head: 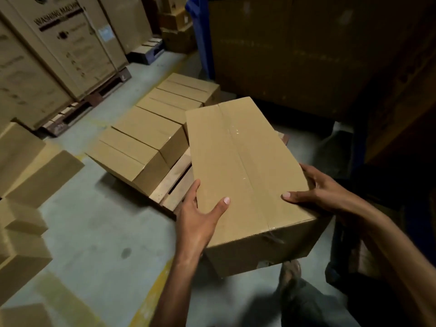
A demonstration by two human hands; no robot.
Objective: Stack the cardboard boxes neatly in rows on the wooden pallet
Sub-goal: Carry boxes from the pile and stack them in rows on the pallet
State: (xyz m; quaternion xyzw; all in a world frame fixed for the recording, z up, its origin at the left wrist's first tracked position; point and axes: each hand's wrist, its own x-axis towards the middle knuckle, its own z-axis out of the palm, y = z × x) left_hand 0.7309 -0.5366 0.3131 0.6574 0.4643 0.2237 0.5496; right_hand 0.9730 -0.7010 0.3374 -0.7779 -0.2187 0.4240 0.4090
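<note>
I hold a taped cardboard box [245,166] lengthwise in front of me, above the near right part of the wooden pallet [173,182]. My left hand [198,220] grips its near left edge, thumb on top and fingers down the side. My right hand [316,192] grips its near right edge the same way. A row of several similar boxes [151,135] lies along the pallet's left side, running away from me. The pallet's right side is hidden under the held box.
Loose cardboard boxes [26,185] are piled on the floor at the left. Tall washing machine cartons [61,48] stand on pallets at the back left. A large dark carton stack [295,55] and a blue rack post [200,38] close off the right. My foot [289,277] is below the box.
</note>
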